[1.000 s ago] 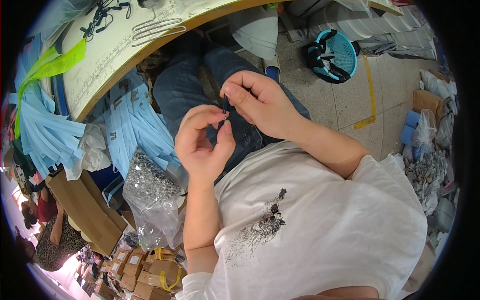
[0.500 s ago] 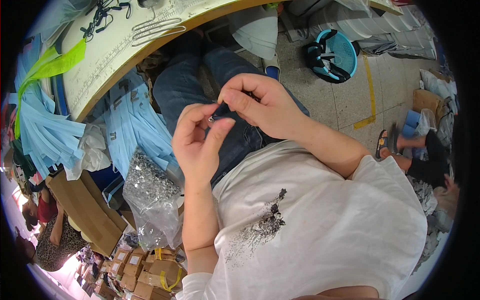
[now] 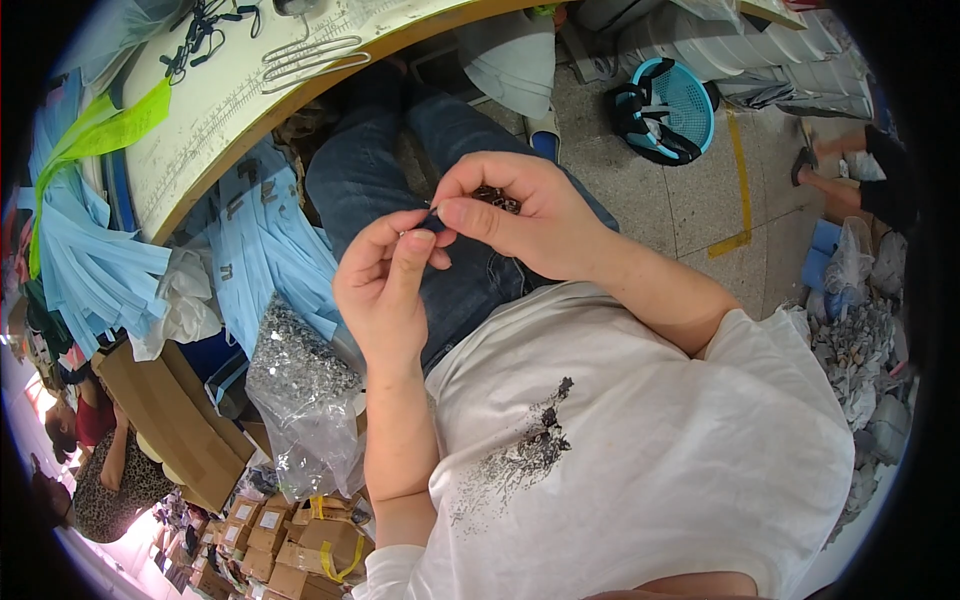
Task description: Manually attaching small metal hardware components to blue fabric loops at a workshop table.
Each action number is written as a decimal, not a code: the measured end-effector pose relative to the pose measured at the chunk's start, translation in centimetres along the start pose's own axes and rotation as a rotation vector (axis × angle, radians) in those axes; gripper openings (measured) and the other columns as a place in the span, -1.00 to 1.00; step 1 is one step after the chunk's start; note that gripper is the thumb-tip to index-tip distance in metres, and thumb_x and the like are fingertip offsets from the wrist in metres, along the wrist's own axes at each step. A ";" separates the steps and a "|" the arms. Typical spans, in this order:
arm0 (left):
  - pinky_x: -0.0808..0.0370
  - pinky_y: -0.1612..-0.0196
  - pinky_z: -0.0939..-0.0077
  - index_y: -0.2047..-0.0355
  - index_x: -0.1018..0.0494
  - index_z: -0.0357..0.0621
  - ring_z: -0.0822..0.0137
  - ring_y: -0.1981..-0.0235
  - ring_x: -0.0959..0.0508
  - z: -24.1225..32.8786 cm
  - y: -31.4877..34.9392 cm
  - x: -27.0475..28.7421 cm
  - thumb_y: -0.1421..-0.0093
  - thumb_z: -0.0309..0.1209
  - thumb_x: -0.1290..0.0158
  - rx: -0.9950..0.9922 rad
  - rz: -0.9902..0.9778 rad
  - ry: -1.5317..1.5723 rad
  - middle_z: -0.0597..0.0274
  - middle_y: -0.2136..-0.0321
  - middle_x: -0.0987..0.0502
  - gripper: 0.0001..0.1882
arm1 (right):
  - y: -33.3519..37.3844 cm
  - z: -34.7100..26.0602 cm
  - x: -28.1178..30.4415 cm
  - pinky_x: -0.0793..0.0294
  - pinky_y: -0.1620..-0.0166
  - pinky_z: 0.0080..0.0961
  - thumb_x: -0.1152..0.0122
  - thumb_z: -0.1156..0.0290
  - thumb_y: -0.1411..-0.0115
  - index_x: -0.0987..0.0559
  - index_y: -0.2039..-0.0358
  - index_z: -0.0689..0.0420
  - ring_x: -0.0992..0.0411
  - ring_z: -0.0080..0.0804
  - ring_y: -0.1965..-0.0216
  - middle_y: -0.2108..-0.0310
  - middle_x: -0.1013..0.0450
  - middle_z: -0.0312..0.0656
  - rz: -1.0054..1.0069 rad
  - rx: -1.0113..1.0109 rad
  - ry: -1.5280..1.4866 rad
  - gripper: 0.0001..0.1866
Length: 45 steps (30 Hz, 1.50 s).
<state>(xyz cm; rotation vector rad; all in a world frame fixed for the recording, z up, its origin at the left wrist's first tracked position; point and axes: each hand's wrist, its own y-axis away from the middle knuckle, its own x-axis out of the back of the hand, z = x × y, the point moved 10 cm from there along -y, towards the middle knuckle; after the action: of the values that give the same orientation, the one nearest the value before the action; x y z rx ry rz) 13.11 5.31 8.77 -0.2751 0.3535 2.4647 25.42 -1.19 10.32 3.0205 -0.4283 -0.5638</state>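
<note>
Now tighter at the fingertips: small dark piece pinched between both hands

Holding the small dark piece (image 3: 432,222) above the lap, over the blue jeans (image 3: 470,285), right where left hand (image 3: 385,290) and right hand (image 3: 510,215) meet. Gripping it on the left with thumb and forefinger, remaining fingers loosely curled. Pressing on it from the right with thumb tip and forefinger. Cupping too, in the half-closed right palm, a little heap of dark pieces (image 3: 495,198), shown more plainly than a second ago, when mostly hidden behind the fingers.

Compared with a second ago: barely shifted in place, yet turned. Left thumb lifted higher against the piece, right thumb laid flatter along it, both hands raised a touch. Judging by that, fine fingertip work going on upon one and the same piece, with no fresh one taken from the palm.

Close by on the left, untouched: clear plastic bag of small metal bits (image 3: 305,400), pale blue fabric pieces (image 3: 270,240) hanging below the work table (image 3: 230,130), cardboard boxes (image 3: 290,540) lower down. Farther off on the floor, a blue basket (image 3: 670,100). At the right rim, another person's legs (image 3: 850,170), moved upward since half a second ago.
</note>
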 end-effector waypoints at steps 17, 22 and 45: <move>-0.55 0.28 0.53 0.11 -0.42 -0.36 0.40 0.40 -0.57 0.4 0.1 -1.2 -0.32 -0.46 0.00 0.020 -0.026 0.054 0.13 0.39 -0.57 -0.79 | 0.2 -0.1 -0.7 -0.44 0.27 -0.64 -0.11 0.45 -0.31 -0.47 0.26 0.26 -0.40 -0.61 0.37 0.39 -0.43 -0.29 -0.052 -0.027 -0.156 -0.88; -0.50 0.32 0.59 0.16 -0.42 -0.32 0.46 0.45 -0.53 0.8 0.2 -0.9 -0.32 -0.46 -0.02 -0.010 0.013 0.060 0.16 0.40 -0.57 -0.83 | 0.1 -1.0 -0.7 -0.44 0.30 -0.63 -0.11 0.48 -0.30 -0.48 0.31 0.26 -0.41 -0.61 0.40 0.43 -0.43 -0.29 -0.036 0.151 -0.040 -0.90; -0.59 0.31 0.56 0.14 -0.49 -0.40 0.40 0.40 -0.58 2.4 0.1 -0.6 -0.21 -0.59 -0.11 -0.211 0.026 -0.020 0.05 0.32 -0.59 -0.78 | -0.2 0.5 0.3 -0.22 0.54 -0.76 -0.23 0.44 -0.23 -0.57 0.32 0.20 -0.28 -0.75 0.59 0.51 -0.46 -0.38 0.033 -0.083 -0.244 -0.91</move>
<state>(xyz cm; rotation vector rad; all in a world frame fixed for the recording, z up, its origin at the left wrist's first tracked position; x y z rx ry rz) 13.21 5.68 11.20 -0.3357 0.0885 2.5305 25.54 -1.02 9.74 2.8696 -0.4513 -0.9283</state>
